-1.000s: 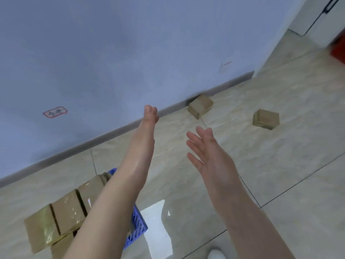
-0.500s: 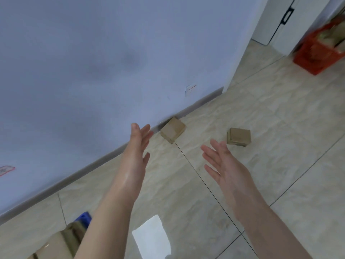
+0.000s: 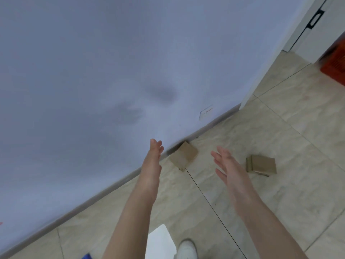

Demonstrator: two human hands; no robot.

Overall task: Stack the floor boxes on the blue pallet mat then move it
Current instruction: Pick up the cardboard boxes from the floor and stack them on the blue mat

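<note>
Two small brown cardboard boxes lie on the tiled floor. One box (image 3: 183,156) rests against the baseboard of the wall, the other box (image 3: 261,164) lies to its right in the open. My left hand (image 3: 152,162) is stretched forward, open and empty, just left of the box by the wall. My right hand (image 3: 228,169) is open and empty too, held between the two boxes and nearer to me. Only a blue corner of the pallet mat (image 3: 86,256) shows at the bottom edge.
A pale blue wall (image 3: 112,81) fills the left and top. An orange crate (image 3: 334,64) stands at the far right by a white door (image 3: 313,27). My white shoe (image 3: 186,248) shows at the bottom, beside a bright reflection on the floor.
The view has swung right and forward. The stacked boxes and most of the mat have left the frame. The two floor boxes are closer, with both empty hands reaching toward them.
</note>
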